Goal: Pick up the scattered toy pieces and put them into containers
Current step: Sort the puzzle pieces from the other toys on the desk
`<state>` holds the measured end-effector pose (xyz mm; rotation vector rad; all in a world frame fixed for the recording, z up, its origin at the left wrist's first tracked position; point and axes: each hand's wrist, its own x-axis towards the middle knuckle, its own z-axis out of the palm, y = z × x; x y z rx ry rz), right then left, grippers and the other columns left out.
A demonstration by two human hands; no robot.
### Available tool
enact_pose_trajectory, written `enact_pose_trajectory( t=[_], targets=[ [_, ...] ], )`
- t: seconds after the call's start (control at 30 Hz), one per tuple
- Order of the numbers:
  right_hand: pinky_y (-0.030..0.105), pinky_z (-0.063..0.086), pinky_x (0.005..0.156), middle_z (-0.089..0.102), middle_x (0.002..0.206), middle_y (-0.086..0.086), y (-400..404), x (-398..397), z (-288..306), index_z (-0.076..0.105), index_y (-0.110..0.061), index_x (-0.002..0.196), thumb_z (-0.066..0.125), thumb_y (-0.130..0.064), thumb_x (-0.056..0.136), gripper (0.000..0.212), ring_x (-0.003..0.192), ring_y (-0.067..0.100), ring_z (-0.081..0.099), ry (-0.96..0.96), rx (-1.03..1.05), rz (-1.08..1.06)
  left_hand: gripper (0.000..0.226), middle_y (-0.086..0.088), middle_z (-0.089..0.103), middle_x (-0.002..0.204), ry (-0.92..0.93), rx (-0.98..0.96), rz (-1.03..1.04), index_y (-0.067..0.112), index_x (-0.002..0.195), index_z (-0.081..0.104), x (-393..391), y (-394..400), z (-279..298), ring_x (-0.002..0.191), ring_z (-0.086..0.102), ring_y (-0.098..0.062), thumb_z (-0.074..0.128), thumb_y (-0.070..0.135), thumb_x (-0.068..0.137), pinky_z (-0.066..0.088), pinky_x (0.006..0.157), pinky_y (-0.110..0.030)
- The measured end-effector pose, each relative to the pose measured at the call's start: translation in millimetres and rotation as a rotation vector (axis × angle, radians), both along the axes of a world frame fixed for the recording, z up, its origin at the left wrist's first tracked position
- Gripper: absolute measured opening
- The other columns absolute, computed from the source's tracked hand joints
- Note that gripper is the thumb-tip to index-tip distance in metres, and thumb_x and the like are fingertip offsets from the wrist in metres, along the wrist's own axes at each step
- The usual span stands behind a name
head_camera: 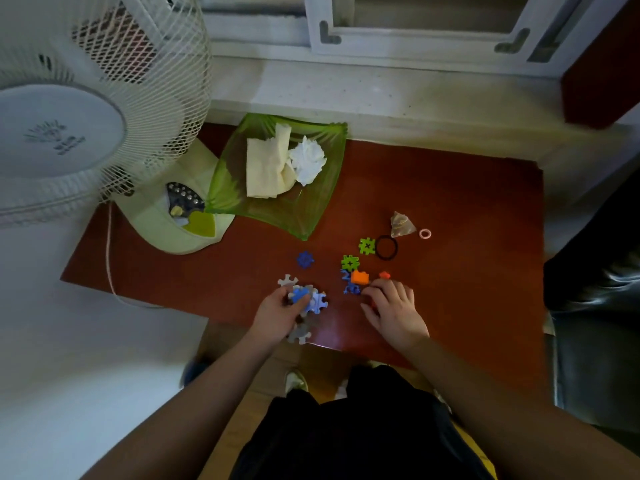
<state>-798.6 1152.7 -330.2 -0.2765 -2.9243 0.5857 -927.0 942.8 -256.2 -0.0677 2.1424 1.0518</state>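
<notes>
Table [467,237]: I see a glossy reddish-brown top, smooth, with a soft reflection at its near edge.
Green dish [311,216]: translucent, ribbed, squarish with wavy corners; it sits toward the far left of the table and holds a folded cream cloth [266,168] and a crumpled white tissue [308,161].
Fan [86,109]: white wire grille and pale plastic base on the table's left edge.
Left hand [277,313]: my fingers are curled around a cluster of flat notched pieces [310,299] in blue, pale lilac and grey, at the near edge; some grey ones stick out below the palm, a pale one lies just beyond the fingertips.
Right hand [394,310]: knuckles up, fingers bent down onto the table near the near edge; a sliver of red shows under them, but I cannot tell whether they pinch anything.
Orange block [360,278]: chunky, matte, just beside my right fingertips, resting against small blue pieces [351,287].
Green gear pieces [350,262]: two, square-toothed, beyond the orange block toward the table's middle.
Dark blue gear piece [305,259]: lying alone, beyond my left hand.
Black hair tie [386,248]: thin loop, touching the farther green piece.
Pink ring [425,233]: small, near a crinkled clear wrapper [401,224].
</notes>
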Motion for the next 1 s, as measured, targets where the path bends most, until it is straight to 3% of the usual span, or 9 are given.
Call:
enact_pose_trajectory(
  t=[0.23, 0.37, 0.5, 0.57, 0.7, 0.77, 0.9, 1.0],
  targets=[
    [0.051, 0.041, 0.095, 0.061, 0.113, 0.004, -2, 4, 2, 0.060, -0.019, 0.115, 0.053, -0.040, 0.089, 0.034, 0.106, 0.028, 0.058, 0.012, 0.031, -0.026, 0.025, -0.002, 0.054, 0.063, -0.042, 0.018, 0.212, 0.013, 0.099, 0.066, -4, -17, 2, 0.052, 0.048, -0.013, 0.065, 0.036, 0.089, 0.036, 0.047, -0.025],
    [0.049, 0.036, 0.097, 0.059, 0.114, 0.004, -4, 7, 5, 0.055, -0.020, 0.120, 0.055, -0.042, 0.089, 0.038, 0.105, 0.028, 0.055, 0.097, 0.018, -0.091, 0.022, -0.002, 0.059, 0.074, -0.127, 0.111, 0.297, 0.018, 0.102, 0.068, -8, -19, 1, 0.057, 0.049, -0.012, 0.065, 0.036, 0.090, 0.038, 0.053, -0.027],
    [0.046, 0.033, 0.095, 0.057, 0.116, 0.005, -22, 6, 29, 0.051, -0.019, 0.124, 0.054, -0.042, 0.090, 0.042, 0.108, 0.026, 0.051, 0.159, -0.032, -0.123, 0.026, -0.001, 0.067, 0.095, -0.302, 0.260, 0.321, 0.024, 0.113, 0.065, -13, 2, 6, 0.075, 0.057, -0.014, 0.063, 0.038, 0.090, 0.046, 0.066, -0.030],
    [0.046, 0.038, 0.093, 0.057, 0.118, 0.005, -45, 1, 50, 0.050, -0.021, 0.126, 0.053, -0.045, 0.089, 0.044, 0.109, 0.024, 0.051, 0.093, -0.142, -0.095, 0.035, -0.003, 0.069, 0.100, -0.401, 0.327, 0.331, 0.023, 0.119, 0.063, -15, 17, 10, 0.082, 0.062, -0.018, 0.062, 0.042, 0.090, 0.051, 0.071, -0.033],
    [0.031, 0.041, 0.101, 0.047, 0.127, -0.012, -93, -27, 75, 0.039, -0.031, 0.137, 0.056, -0.049, 0.090, 0.053, 0.113, 0.008, 0.049, -0.325, -0.643, -0.212, 0.036, -0.018, 0.070, 0.105, -0.593, 0.322, 0.397, 0.012, 0.111, 0.063, -15, 43, 12, 0.094, 0.069, -0.036, 0.060, 0.042, 0.091, 0.054, 0.088, -0.052],
    [0.029, 0.044, 0.101, 0.051, 0.127, -0.010, -104, -39, 74, 0.043, -0.030, 0.133, 0.057, -0.041, 0.093, 0.044, 0.115, 0.009, 0.051, -0.276, -0.743, -0.355, 0.039, -0.019, 0.069, 0.108, -0.628, 0.327, 0.404, 0.010, 0.115, 0.061, -16, 48, 11, 0.096, 0.067, -0.035, 0.057, 0.043, 0.093, 0.054, 0.087, -0.050],
    [0.029, 0.050, 0.091, 0.060, 0.111, -0.009, -109, -49, 73, 0.055, -0.026, 0.116, 0.058, -0.027, 0.095, 0.022, 0.103, 0.009, 0.057, -0.169, -0.764, -0.483, 0.024, -0.009, 0.065, 0.096, -0.511, 0.295, 0.374, 0.018, 0.095, 0.059, -19, 44, 12, 0.086, 0.064, -0.025, 0.055, 0.041, 0.095, 0.052, 0.069, -0.036],
    [0.026, 0.050, 0.084, 0.058, 0.102, -0.012, -106, -51, 73, 0.058, -0.027, 0.105, 0.058, -0.021, 0.094, 0.012, 0.095, 0.007, 0.057, -0.076, -0.715, -0.503, 0.026, -0.004, 0.064, 0.101, -0.280, 0.206, 0.289, 0.022, 0.097, 0.061, -26, 30, 5, 0.094, 0.062, -0.022, 0.058, 0.047, 0.091, 0.053, 0.087, -0.042]
  ],
)
